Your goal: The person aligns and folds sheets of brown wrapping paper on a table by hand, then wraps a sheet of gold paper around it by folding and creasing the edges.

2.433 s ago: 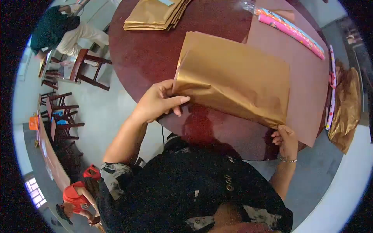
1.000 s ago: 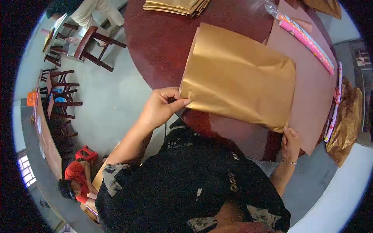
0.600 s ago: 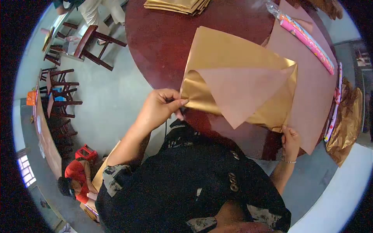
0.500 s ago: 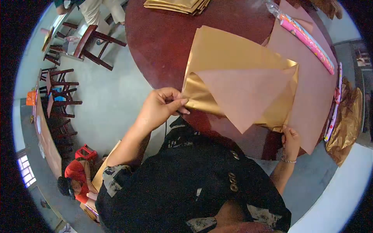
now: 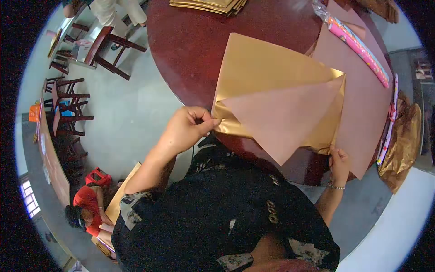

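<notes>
Gold paper (image 5: 267, 59) with a pinkish-tan back lies over the near edge of a round dark-red table (image 5: 181, 45). One flap (image 5: 281, 118) is folded over toward me, its tan side up and its point hanging past the lower edge. My left hand (image 5: 190, 127) pinches the paper's lower left corner between thumb and fingers. At the lower right corner, my right hand (image 5: 339, 162) grips the gold paper, its thumb on top. A bracelet circles my right wrist.
A stack of folded gold paper (image 5: 208, 5) sits at the table's far edge. On the right are a large tan sheet (image 5: 349, 113) and a pink wrapped roll (image 5: 358, 52). Wooden stools (image 5: 72, 106) stand left; a person in red (image 5: 88, 204) sits lower left.
The tan flap has dropped lower toward me, and its point now hangs further down. Both hands keep hold of the paper's corners, with little movement.
</notes>
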{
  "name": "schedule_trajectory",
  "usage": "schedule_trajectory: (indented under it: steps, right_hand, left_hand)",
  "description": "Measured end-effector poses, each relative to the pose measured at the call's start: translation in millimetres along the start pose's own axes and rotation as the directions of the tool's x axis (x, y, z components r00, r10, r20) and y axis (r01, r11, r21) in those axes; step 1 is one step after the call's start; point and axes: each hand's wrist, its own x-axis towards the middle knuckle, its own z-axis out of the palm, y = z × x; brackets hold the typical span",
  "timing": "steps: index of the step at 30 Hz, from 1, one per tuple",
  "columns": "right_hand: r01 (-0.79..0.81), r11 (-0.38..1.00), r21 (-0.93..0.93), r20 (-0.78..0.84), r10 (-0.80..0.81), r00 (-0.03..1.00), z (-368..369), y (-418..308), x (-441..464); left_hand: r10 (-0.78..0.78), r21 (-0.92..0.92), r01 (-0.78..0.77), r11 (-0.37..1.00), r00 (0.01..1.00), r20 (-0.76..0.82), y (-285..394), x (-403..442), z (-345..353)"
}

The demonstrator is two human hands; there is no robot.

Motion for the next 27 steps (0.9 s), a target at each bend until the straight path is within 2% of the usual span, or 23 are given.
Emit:
schedule_trajectory:
  steps: [1,2,5,8,10,11,13,17,21,23,25,26,27]
  right_hand:
    - [0.001,0.998,-0.055,0.009,0.0,1.0,-0.6,-1.5,-0.3]
    - [0.003,0.994,-0.108,0.017,-0.001,1.0,-0.9,-2.3,-0.8]
    - [-0.015,0.996,-0.089,0.059,0.02,0.998,-5.5,3.3,-0.7]
    - [0.024,0.987,-0.159,0.03,-0.019,0.999,-1.6,0.6,-2.4]
    - [0.003,0.988,-0.154,0.031,0.002,1.0,-3.7,6.6,0.8]
    - [-0.017,0.988,-0.151,0.031,0.022,0.999,-4.7,10.0,1.9]
    - [-0.019,0.986,-0.163,0.018,0.022,1.0,-4.6,14.1,2.7]
    - [-0.01,0.99,-0.144,0.031,0.015,0.999,-4.4,4.8,-5.3]
    - [0.036,0.99,-0.138,0.032,-0.032,0.999,-6.4,6.4,-8.2]
    - [0.139,0.912,-0.385,0.029,-0.138,0.99,-2.7,-8.9,-14.7]
    - [0.145,0.906,-0.397,0.039,-0.141,0.989,-7.6,-1.0,-10.5]
    - [0.162,0.895,-0.415,0.062,-0.149,0.987,-8.5,1.9,-8.5]
    - [0.152,0.898,-0.413,0.055,-0.142,0.988,-6.8,0.5,-8.4]
  left_hand:
    - [-0.006,0.111,0.007,0.994,1.0,-0.009,2.2,-0.4,-0.4]
    - [-0.005,0.11,0.005,0.994,1.0,-0.009,3.5,-1.4,0.0]
    - [-0.061,0.067,0.061,0.996,0.998,0.001,7.4,-4.7,0.7]
    - [-0.111,0.181,0.112,0.977,0.994,-0.015,7.1,-5.9,1.7]
    - [0.11,0.307,-0.101,0.946,0.994,-0.013,3.4,-5.6,2.6]
    - [0.109,0.307,-0.101,0.946,0.994,-0.01,4.0,-6.3,3.4]
    - [0.202,0.413,-0.176,0.893,0.979,-0.019,6.4,-8.6,5.6]
    - [0.213,0.432,-0.2,0.88,0.977,0.019,10.8,-11.5,5.0]
    - [0.25,0.566,-0.204,0.799,0.968,-0.005,16.3,-17.6,12.5]
    - [0.278,0.597,-0.213,0.774,0.96,-0.018,16.3,-19.9,15.5]
    - [0.362,0.702,-0.228,0.675,0.931,-0.046,15.0,-21.7,18.0]
    - [0.361,0.703,-0.232,0.672,0.932,-0.038,20.2,-24.8,18.9]
    - [0.319,0.693,-0.151,0.705,0.94,-0.119,29.9,-28.9,19.4]
